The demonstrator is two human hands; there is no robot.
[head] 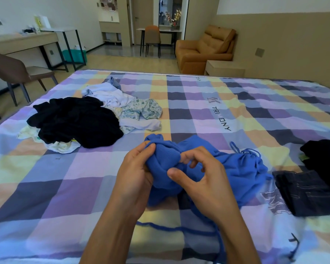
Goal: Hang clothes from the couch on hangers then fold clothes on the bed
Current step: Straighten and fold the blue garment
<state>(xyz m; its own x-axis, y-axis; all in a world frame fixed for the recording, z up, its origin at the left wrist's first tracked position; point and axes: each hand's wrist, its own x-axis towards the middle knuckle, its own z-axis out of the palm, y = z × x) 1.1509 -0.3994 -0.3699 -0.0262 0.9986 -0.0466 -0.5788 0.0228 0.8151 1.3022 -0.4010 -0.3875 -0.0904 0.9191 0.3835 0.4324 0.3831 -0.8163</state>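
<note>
While the blue knit top [227, 168] sits bunched on the bed [65, 178], left hand [135, 180] grips a wad and right hand [204, 180] pinches fabric beside it. I'd shake it flat and clear those strings before folding.

A clothes pile [74, 121] crowded the bed [236, 111] at left, jeans [305, 193] and a black garment [324, 155] its right edge; a blue top [236, 168] filled the near middle, bare cover beyond.

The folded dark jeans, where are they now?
In the head view the folded dark jeans lie on the bedspread at the right, beside the blue garment, with a black garment just behind them.
</note>
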